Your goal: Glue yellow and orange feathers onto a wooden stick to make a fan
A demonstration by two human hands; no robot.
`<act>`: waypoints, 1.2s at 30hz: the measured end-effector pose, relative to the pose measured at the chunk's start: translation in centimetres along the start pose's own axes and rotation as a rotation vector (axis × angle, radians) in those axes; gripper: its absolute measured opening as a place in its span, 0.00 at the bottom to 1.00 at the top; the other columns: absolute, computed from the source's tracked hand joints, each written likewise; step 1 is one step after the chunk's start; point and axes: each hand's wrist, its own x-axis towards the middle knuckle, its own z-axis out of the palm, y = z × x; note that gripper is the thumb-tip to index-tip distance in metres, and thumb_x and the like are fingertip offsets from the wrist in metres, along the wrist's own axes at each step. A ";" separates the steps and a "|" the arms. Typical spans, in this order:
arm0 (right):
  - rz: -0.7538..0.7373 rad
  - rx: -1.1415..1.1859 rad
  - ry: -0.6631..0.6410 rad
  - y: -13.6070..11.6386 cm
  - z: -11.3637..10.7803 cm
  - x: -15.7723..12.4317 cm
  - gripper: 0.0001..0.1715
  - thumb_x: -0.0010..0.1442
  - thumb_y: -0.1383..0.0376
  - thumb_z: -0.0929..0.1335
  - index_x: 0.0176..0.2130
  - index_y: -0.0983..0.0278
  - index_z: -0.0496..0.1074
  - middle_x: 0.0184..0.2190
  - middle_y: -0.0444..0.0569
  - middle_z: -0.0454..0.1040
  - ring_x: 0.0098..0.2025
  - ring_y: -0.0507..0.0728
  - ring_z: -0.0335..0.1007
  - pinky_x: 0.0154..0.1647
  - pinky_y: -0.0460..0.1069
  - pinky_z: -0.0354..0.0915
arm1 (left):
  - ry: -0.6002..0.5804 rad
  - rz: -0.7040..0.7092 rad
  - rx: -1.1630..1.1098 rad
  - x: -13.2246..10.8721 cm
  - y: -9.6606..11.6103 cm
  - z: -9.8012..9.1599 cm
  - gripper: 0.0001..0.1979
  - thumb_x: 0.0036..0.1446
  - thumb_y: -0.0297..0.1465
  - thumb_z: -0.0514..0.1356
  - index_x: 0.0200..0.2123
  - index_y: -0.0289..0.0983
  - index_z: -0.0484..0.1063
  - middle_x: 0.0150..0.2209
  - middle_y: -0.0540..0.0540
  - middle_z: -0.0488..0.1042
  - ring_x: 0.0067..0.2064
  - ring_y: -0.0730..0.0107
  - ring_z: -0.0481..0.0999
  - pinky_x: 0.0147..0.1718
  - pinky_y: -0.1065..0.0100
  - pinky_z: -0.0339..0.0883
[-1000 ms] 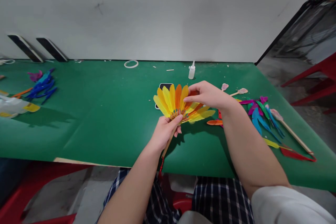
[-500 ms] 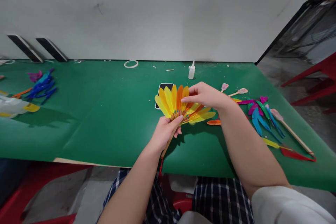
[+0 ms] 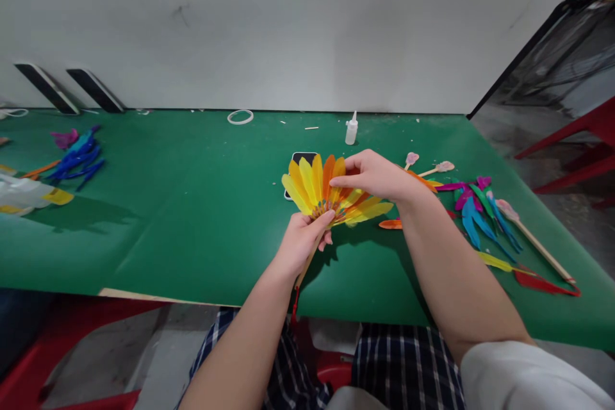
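Note:
A feather fan [image 3: 307,184] of yellow and orange feathers spreads out above the green table. My left hand [image 3: 302,236] is closed round its base, with the thumb pressed where the feathers meet the stick. Below that hand runs the wooden handle [image 3: 307,266], ending in a red cord [image 3: 295,301]. My right hand [image 3: 372,173] reaches over the fan from the right, its thumb and fingers pinching an orange feather [image 3: 339,193] near the middle. Behind the fan lies a phone [image 3: 305,157], partly covered by the feathers.
A small squeeze bottle [image 3: 352,130] stands at the back; a white ring [image 3: 239,117] lies left of it. Loose coloured feathers [image 3: 473,211] and a stick with a red tassel [image 3: 541,243] lie right. Blue feathers [image 3: 79,160] lie far left. A wall [image 3: 288,25] borders the table.
Almost nothing differs. The fan and the fingers of my right hand have shifted very slightly left; both hands keep their hold.

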 end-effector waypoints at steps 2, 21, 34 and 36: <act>0.004 -0.021 0.017 0.0 0.0 0.1 0.16 0.49 0.55 0.66 0.24 0.66 0.68 0.22 0.42 0.64 0.23 0.47 0.56 0.23 0.45 0.53 | -0.009 0.002 0.003 0.1 -0.1 -0.1 0.17 0.48 0.39 0.60 0.17 0.32 0.66 0.12 0.52 0.64 0.13 0.82 0.58 0.13 0.76 0.50; -0.019 0.015 0.038 0.3 -0.2 0.1 0.11 0.49 0.59 0.66 0.28 0.66 0.71 0.27 0.46 0.73 0.30 0.51 0.67 0.31 0.47 0.62 | -0.025 -0.002 0.013 0.2 -0.3 -0.3 0.17 0.49 0.40 0.60 0.17 0.33 0.66 0.12 0.52 0.65 0.13 0.82 0.58 0.12 0.76 0.49; 0.082 0.154 -0.060 0.5 -0.7 -0.3 0.09 0.45 0.62 0.69 0.29 0.64 0.70 0.29 0.46 0.74 0.31 0.52 0.70 0.31 0.47 0.68 | 0.022 0.071 -0.004 0.3 -0.5 -0.7 0.17 0.51 0.39 0.59 0.17 0.33 0.67 0.12 0.52 0.64 0.13 0.83 0.58 0.13 0.75 0.49; 0.072 0.152 -0.047 0.5 -0.6 -0.1 0.08 0.46 0.62 0.69 0.28 0.65 0.70 0.28 0.45 0.73 0.30 0.52 0.70 0.29 0.46 0.68 | 0.024 0.067 0.006 0.3 -0.5 -0.7 0.17 0.51 0.39 0.59 0.18 0.32 0.67 0.11 0.52 0.63 0.13 0.83 0.58 0.13 0.76 0.49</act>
